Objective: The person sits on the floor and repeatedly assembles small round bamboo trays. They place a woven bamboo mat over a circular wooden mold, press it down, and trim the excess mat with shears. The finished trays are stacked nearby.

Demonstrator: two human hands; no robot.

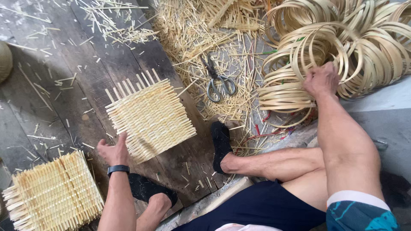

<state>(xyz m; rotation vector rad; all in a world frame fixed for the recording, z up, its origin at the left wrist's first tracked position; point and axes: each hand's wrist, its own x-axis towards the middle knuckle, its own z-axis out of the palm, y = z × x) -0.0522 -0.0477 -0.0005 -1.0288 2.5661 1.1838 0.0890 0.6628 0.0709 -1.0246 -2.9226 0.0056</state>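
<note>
A square woven bamboo mat (150, 115) lies on the dark wooden floor in the middle. My left hand (113, 150), with a black band on its wrist, rests at the mat's near left corner, fingers spread on its edge. My right hand (321, 79) reaches far right into a heap of pale bamboo rings (342, 51), its fingers closed around some of the rings. My two feet in black socks (220, 143) sit just below the mat.
A second woven mat (53, 194) lies at the bottom left. Metal scissors (218, 81) rest among scattered bamboo slivers (192, 38) beyond the mat. Loose splinters litter the floor planks (51, 107). A grey slab edge (385, 111) runs along the right.
</note>
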